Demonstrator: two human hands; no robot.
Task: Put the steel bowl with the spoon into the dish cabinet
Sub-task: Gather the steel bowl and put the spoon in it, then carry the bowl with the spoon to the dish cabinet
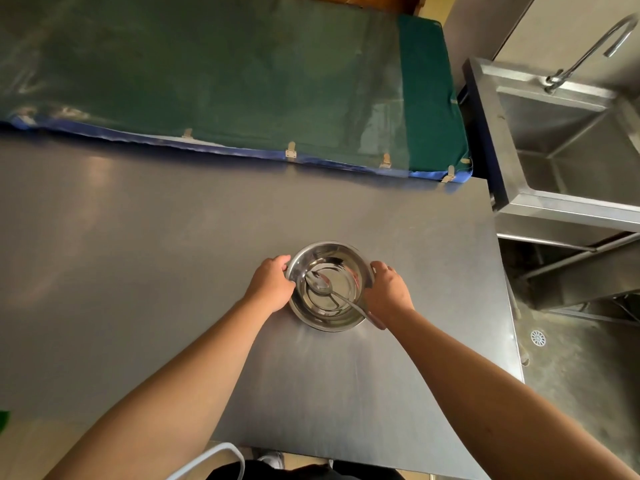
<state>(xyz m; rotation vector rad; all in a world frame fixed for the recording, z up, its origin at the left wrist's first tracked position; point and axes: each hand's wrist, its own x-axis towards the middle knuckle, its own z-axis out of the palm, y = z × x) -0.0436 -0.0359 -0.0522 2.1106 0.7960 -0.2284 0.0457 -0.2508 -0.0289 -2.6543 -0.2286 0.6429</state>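
Observation:
A shiny steel bowl (pixel 329 258) sits on the steel table (pixel 173 237), right of centre. A metal spoon (pixel 320 284) lies inside it, its handle resting over the near right rim. My left hand (pixel 272 284) grips the bowl's left rim with curled fingers. My right hand (pixel 388 289) holds the right rim, just above the spoon handle. The bowl's base rests on the tabletop. No dish cabinet is in view.
A green mat with blue edging (pixel 242 81) lies along the table's far side. At the right stands a steel sink (pixel 571 133) with a curved faucet (pixel 595 46). Below it is a concrete floor with a round drain (pixel 538 338). The table's right edge is close to the bowl.

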